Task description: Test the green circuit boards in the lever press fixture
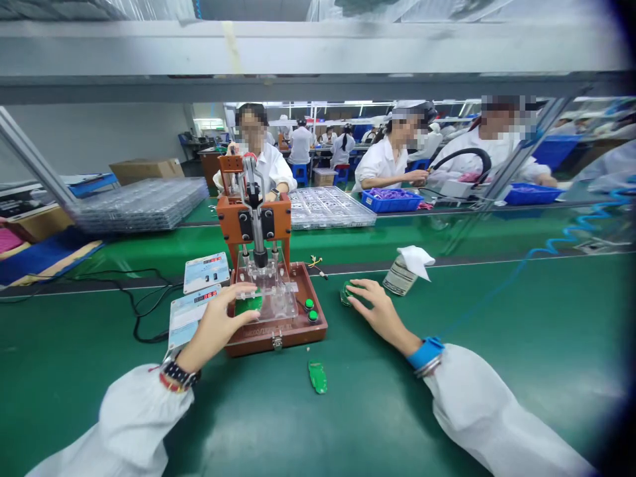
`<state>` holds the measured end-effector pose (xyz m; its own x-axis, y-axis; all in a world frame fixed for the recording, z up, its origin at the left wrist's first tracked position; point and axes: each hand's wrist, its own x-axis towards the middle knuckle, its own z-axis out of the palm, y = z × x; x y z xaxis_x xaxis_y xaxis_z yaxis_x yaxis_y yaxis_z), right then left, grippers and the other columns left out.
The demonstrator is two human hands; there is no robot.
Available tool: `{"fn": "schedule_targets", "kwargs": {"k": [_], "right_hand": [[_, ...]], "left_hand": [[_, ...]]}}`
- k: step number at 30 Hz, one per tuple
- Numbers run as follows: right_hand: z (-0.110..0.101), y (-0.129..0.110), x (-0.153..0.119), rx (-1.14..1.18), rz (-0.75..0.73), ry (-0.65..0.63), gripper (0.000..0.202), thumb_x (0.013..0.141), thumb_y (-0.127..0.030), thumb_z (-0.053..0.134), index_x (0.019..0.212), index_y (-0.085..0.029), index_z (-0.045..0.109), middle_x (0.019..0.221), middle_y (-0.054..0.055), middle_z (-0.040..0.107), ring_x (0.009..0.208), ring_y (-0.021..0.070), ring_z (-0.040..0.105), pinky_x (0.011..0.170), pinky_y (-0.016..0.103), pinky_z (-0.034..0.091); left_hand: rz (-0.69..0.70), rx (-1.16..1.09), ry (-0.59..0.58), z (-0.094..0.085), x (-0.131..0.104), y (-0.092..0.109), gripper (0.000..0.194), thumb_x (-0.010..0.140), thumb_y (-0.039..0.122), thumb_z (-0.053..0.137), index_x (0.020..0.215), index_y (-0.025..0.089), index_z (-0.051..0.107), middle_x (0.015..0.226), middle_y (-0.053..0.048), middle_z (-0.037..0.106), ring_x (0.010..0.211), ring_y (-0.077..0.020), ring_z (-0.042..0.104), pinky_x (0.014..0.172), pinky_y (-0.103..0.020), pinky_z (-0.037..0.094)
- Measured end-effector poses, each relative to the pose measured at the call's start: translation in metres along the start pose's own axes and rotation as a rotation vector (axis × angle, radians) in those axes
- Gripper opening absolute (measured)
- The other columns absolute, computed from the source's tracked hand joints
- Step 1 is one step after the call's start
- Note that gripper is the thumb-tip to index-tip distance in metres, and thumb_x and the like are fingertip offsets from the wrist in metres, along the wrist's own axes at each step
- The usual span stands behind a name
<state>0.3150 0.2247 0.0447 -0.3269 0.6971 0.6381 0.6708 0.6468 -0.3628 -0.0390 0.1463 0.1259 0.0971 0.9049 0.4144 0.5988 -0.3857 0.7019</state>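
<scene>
My left hand [222, 320] reaches to the left side of a brown clamp fixture [313, 318], its thumb and fingers around the edge of a green circuit board [248, 303] beside the clear plastic block. Above that block stands the fixture's metal toggle lever [257, 232]. To the right of the fixture, my right hand [377, 311] has its thumb and fingers at another green board [346, 293] on the green table. A loose green board [317, 377] lies in front of the fixture. Two green buttons [311, 310] sit on the fixture's right side.
Two meter boxes [191, 315] with red digits and black cables stand left of the fixture. A tin [400, 275] topped with white tissue is beyond my right hand. Clear trays [144, 204], a blue bin [391, 201] and people in white lie across the far ledge.
</scene>
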Motion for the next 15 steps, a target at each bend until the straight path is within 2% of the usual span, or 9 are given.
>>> {"fn": "schedule_targets", "kwargs": {"k": [3,6,8,11,13,15], "right_hand": [[0.002,0.022,-0.001,0.008,0.055,-0.122,0.034,0.093,-0.044,0.045,0.107,-0.019,0.065,0.111,0.012,0.062,0.109,0.0266,0.054,0.091,0.048,0.045],[0.006,0.017,0.002,-0.003,0.07,-0.121,0.038,0.092,-0.047,0.046,0.109,-0.019,0.063,0.117,0.014,0.059,0.112,0.0295,0.052,0.09,0.052,0.044],[0.008,0.0,0.006,-0.021,0.056,-0.05,0.037,0.092,-0.046,0.046,0.112,-0.019,0.062,0.125,0.015,0.054,0.117,0.031,0.048,0.092,0.054,0.042],[0.009,-0.041,0.017,0.005,-0.058,0.051,0.029,0.094,-0.037,0.046,0.113,-0.02,0.061,0.126,0.013,0.054,0.12,0.0276,0.046,0.098,0.051,0.038],[0.011,-0.072,0.028,0.06,-0.157,0.036,0.026,0.095,-0.032,0.046,0.114,-0.021,0.06,0.124,0.012,0.056,0.12,0.0254,0.047,0.1,0.048,0.037],[0.015,-0.1,0.041,0.11,-0.23,-0.057,0.028,0.095,-0.032,0.047,0.118,-0.022,0.059,0.125,0.011,0.055,0.122,0.025,0.045,0.101,0.047,0.037]], "left_hand": [[-0.014,-0.03,-0.051,0.007,0.013,0.002,0.036,0.075,0.033,0.068,0.108,0.019,0.063,0.113,-0.007,0.065,0.109,-0.0255,0.058,0.099,-0.043,0.042],[0.013,-0.044,-0.121,0.013,0.018,0.001,0.041,0.074,0.029,0.071,0.112,0.02,0.062,0.114,-0.007,0.064,0.108,-0.0251,0.057,0.098,-0.042,0.043],[0.027,-0.031,-0.139,0.015,0.019,0.001,0.045,0.072,0.027,0.074,0.115,0.02,0.062,0.115,-0.007,0.063,0.108,-0.0254,0.057,0.098,-0.043,0.042],[0.055,0.018,-0.119,0.015,0.017,-0.002,0.049,0.071,0.029,0.077,0.117,0.022,0.061,0.118,-0.008,0.061,0.112,-0.0267,0.053,0.101,-0.046,0.038],[0.071,0.048,-0.104,0.012,0.014,-0.006,0.048,0.072,0.031,0.076,0.117,0.023,0.062,0.118,-0.007,0.061,0.114,-0.027,0.052,0.102,-0.047,0.036],[0.064,0.067,-0.092,0.009,0.011,-0.01,0.043,0.076,0.033,0.073,0.116,0.024,0.062,0.117,-0.007,0.061,0.113,-0.0265,0.052,0.101,-0.047,0.036]]}}
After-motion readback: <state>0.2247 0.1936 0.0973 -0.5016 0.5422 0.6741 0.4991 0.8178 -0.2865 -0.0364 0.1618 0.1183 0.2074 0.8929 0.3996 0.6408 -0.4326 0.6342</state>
